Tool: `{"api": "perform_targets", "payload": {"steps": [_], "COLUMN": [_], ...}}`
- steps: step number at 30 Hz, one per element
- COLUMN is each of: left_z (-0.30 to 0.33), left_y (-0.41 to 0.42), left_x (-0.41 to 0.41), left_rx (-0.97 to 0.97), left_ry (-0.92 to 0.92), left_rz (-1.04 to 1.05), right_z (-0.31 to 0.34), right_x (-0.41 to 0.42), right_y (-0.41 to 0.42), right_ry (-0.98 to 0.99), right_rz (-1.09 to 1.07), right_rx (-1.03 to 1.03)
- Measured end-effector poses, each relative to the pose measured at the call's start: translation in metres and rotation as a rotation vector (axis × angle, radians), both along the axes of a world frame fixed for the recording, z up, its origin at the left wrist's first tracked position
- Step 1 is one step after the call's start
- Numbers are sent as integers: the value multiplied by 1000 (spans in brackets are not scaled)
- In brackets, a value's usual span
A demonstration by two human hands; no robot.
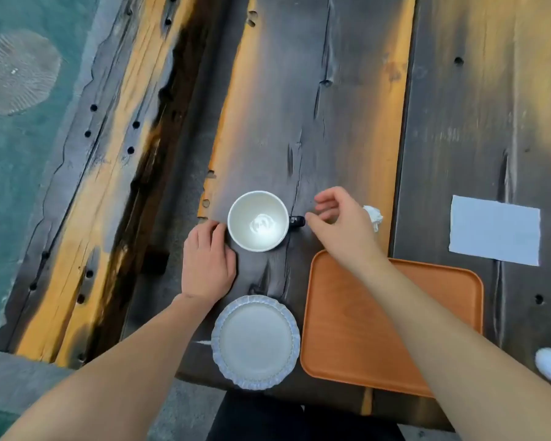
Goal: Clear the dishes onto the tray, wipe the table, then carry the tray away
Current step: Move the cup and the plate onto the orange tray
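Left hand [208,265]: flat on the surface [331,122], fingers relaxed, holding nothing, just left of the cup [257,221]. Cup: upright, nearly empty, handle [297,221] pointing right. Right hand [341,224]: grip apart, fingertips at the handle, the nearer hand for lifting. Plate [255,342] near the surface's edge; tray [341,338] bare, right of the plate.

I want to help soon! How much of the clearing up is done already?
Nothing looks done yet: the orange tray has no dishes on it. Right now the right hand reaches for the handle of the cup, not yet gripping it, while the left hand rests on the table beside the cup. Still left: the cup, the plate, the crumpled tissue, wiping, and carrying the tray away.
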State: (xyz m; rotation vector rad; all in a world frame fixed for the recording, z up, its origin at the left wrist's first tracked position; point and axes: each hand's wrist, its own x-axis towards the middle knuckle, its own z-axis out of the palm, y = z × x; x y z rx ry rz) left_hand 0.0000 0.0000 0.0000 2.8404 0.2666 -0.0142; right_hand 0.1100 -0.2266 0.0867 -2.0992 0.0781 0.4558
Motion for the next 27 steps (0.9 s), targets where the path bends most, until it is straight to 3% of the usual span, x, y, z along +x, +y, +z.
{"api": "perform_targets", "payload": {"steps": [11, 27], "left_z": [0, -1], "left_y": [4, 2], "left_x": [1, 0], "left_rx": [31, 17], "left_ry": [60, 43], "left_rz": [3, 20], "right_z": [-8, -5], "right_x": [11, -3], "right_y": [33, 16], "right_ry": [106, 155], "right_rz": [210, -13], "right_rx": [-115, -241]}}
